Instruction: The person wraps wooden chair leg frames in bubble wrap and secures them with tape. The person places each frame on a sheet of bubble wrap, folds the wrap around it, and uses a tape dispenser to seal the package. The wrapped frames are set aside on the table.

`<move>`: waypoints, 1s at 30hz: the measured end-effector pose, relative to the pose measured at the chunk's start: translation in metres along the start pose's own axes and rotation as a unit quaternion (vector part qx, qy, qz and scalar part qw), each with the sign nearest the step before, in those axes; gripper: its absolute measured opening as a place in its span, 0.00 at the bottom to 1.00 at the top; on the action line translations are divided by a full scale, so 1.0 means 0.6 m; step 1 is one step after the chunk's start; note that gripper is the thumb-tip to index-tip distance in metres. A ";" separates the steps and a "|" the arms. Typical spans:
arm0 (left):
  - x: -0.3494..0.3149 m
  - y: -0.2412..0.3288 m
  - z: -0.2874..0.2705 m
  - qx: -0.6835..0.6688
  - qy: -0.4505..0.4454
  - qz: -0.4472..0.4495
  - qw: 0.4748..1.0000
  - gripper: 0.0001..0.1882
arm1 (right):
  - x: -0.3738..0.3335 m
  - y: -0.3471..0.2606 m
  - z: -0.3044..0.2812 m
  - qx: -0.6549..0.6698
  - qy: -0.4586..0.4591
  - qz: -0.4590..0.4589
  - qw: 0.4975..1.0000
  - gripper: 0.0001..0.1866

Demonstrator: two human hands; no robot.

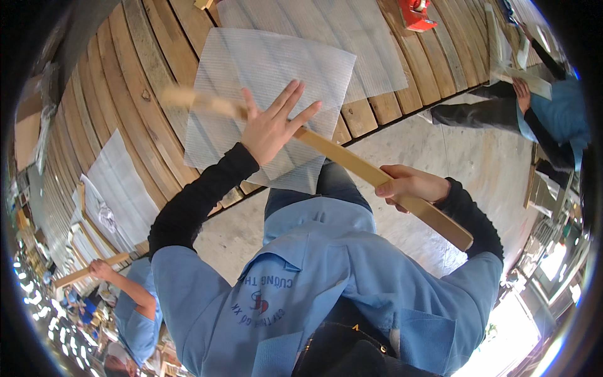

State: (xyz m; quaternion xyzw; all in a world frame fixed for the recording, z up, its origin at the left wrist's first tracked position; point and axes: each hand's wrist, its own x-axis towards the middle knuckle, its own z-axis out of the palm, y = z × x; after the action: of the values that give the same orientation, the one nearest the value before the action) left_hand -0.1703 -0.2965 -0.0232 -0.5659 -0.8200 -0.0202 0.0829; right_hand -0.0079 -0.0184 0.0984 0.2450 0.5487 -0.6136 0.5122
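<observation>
A long, flat wooden slat (348, 162) slants across me, from over the table at the left down to my right side. Its far end is blurred. My right hand (408, 186) grips the slat near its lower right end, fingers wrapped round it. My left hand (274, 129) is spread with its fingers apart above the slat, covering part of it; whether the palm touches the wood cannot be told. Beneath lies a white sheet of foam wrap (270, 63), its near corner hanging over the table edge.
The slatted wooden table (119, 81) holds another foam sheet (339, 31) and a red tape dispenser (417, 15). A co-worker (135, 308) at the left holds a wooden piece (88, 270). Another person (546, 119) stands at the right, near the table's far end.
</observation>
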 end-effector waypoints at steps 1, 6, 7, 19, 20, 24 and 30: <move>-0.019 -0.006 0.022 -0.033 -0.081 0.021 0.996 0.25 | -0.004 -0.009 0.008 -0.050 0.007 -0.009 0.999 0.23; -0.013 -0.021 0.033 -0.249 -0.235 0.048 0.938 0.19 | 0.017 0.027 -0.089 0.130 -0.163 -0.018 0.978 0.38; -0.006 -0.027 0.033 -0.270 -0.234 0.040 0.933 0.20 | 0.042 0.060 -0.112 0.145 -0.170 -0.088 0.971 0.43; 0.208 -0.021 0.134 -0.311 -0.243 0.002 0.919 0.25 | 0.394 -0.043 -0.200 0.365 0.563 -0.410 0.617 0.23; 0.203 -0.018 0.161 -0.277 -0.104 0.003 0.955 0.23 | 0.420 -0.047 -0.240 0.371 0.564 -0.396 0.622 0.24; 0.194 -0.069 0.236 -0.309 0.072 -0.161 0.935 0.15 | 0.515 -0.031 -0.393 0.273 0.615 -0.300 0.676 0.29; 0.243 -0.164 0.316 -0.263 -0.003 -0.193 0.945 0.16 | 0.527 -0.100 -0.367 0.143 0.617 -0.179 0.753 0.41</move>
State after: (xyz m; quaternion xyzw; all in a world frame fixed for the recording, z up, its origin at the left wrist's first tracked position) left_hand -0.3334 -0.1730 -0.1807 -0.3988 -0.8791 -0.2494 -0.0772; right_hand -0.2315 0.0635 -0.2102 0.5382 0.6849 -0.4813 -0.0981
